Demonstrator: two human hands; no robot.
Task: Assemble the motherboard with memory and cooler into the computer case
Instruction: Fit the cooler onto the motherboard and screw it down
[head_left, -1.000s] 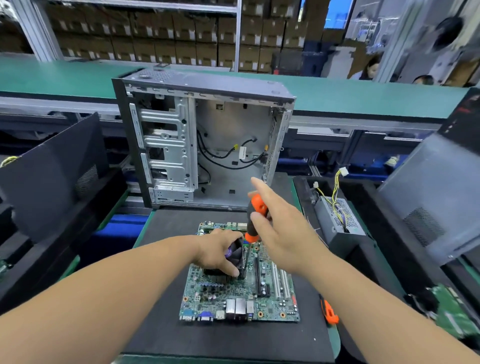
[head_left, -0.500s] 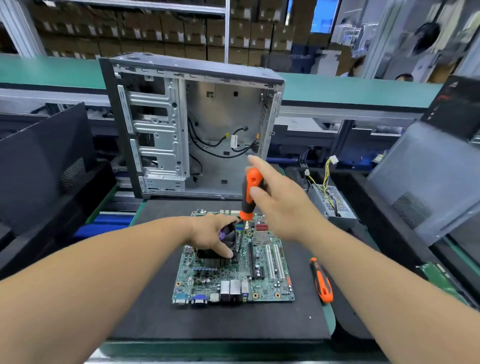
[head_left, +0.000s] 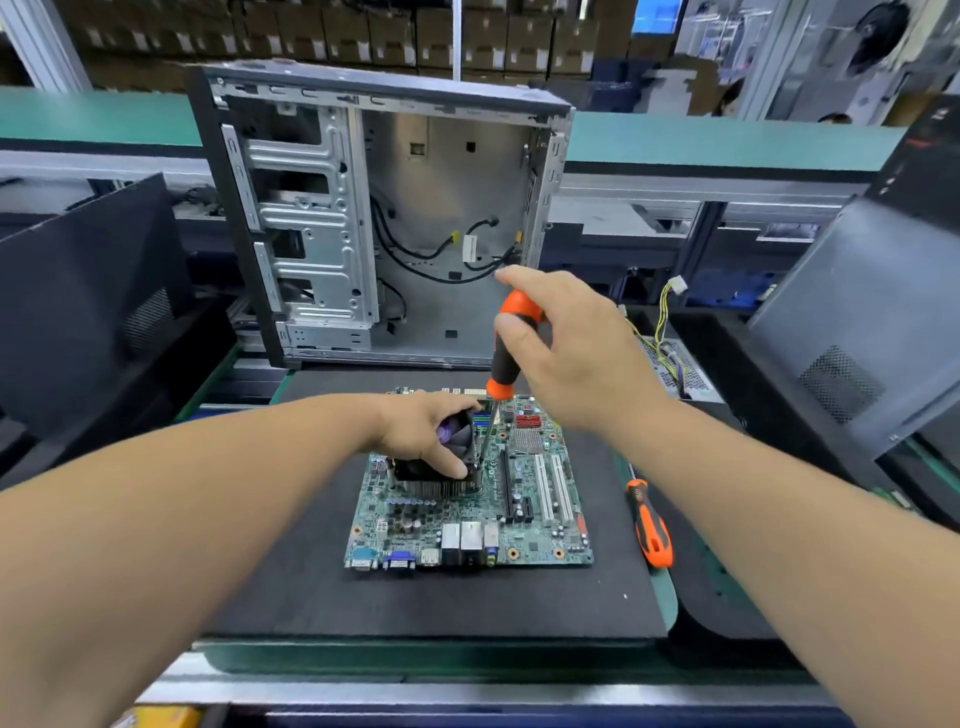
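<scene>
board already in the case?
No, the motherboard lies flat on the black mat in front of the open computer case, with the cooler on it.

Head view, forward-down, close over motherboard (head_left: 470, 512)

Left arm: stretched forward from lower left, forearm bare.
Left hand (head_left: 434, 434): palm down, fingers and thumb curled around the cooler (head_left: 441, 470).
Right arm: reaching in from lower right.
Right hand (head_left: 569, 353): raised, its grip closed round an upright screwdriver (head_left: 506, 348), index finger extended over the handle top.
</scene>
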